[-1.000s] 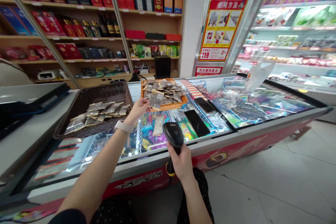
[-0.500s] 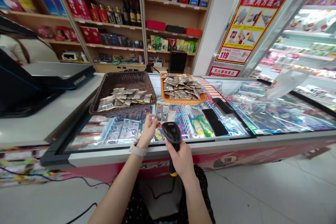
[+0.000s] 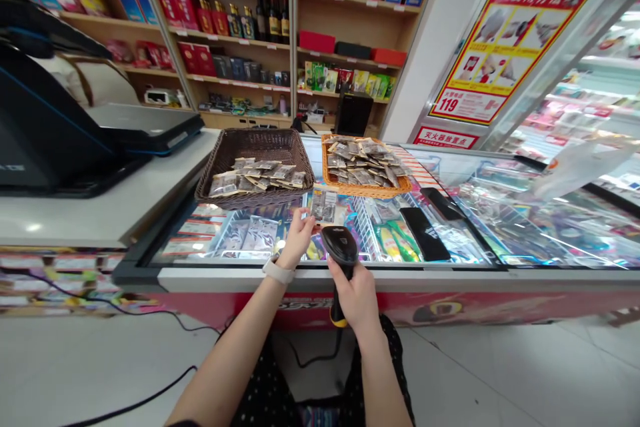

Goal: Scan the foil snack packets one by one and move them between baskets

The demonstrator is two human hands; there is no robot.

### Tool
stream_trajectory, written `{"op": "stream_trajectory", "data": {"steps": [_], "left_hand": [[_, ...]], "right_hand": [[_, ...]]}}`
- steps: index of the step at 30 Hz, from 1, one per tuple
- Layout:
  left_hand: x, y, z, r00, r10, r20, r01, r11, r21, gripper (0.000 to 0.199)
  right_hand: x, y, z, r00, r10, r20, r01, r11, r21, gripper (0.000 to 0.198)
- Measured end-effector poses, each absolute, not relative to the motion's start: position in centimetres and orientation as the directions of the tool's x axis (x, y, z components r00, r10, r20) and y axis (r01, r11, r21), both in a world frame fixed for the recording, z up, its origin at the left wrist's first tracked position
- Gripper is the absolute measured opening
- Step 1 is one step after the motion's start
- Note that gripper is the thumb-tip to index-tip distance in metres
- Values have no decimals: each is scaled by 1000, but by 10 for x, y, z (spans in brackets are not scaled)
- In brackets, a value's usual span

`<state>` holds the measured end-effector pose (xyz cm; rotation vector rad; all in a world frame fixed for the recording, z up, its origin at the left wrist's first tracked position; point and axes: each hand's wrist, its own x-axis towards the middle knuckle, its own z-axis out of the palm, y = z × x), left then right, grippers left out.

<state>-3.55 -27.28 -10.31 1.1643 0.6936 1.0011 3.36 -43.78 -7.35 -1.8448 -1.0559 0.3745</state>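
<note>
My right hand (image 3: 356, 290) is wrapped round the handle of a black barcode scanner (image 3: 340, 245), its head tilted up toward the freezer's glass top. A yellow tip shows at the handle's bottom, with a cable below. My left hand (image 3: 299, 237), with a pale band on the wrist, pinches the lower left edge of a small clear packet (image 3: 324, 205) with dark contents. This packet is just beyond the scanner's head. Behind it, a dark brown wicker basket (image 3: 210, 180) and an orange-brown basket (image 3: 350, 189) both hold several similar packets.
Two black phones (image 3: 424, 233) (image 3: 442, 203) lie on the freezer's glass lid right of my hands. A counter (image 3: 165, 183) at left carries a black machine with a flat plate (image 3: 150, 123). Cables (image 3: 150, 390) trail across the floor. Stocked shelves (image 3: 235, 33) stand behind.
The view has shifted, so the freezer and baskets sit further right in the picture. Both hands keep nearly the same pose, with the packet and scanner still held close together.
</note>
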Motion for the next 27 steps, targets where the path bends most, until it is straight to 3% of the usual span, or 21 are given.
{"op": "stream_trajectory", "data": {"steps": [19,27], "left_hand": [[-38,-273,-106,434,889,144,-374,32,927,59],[-83,-240,-37,270,932,241,-353,-137,925,47]], "right_hand": [[37,-449,-76,627,758,181,383,-97,-919,55],[34,-437,-63,579,766,280,349,79,-934,44]]}}
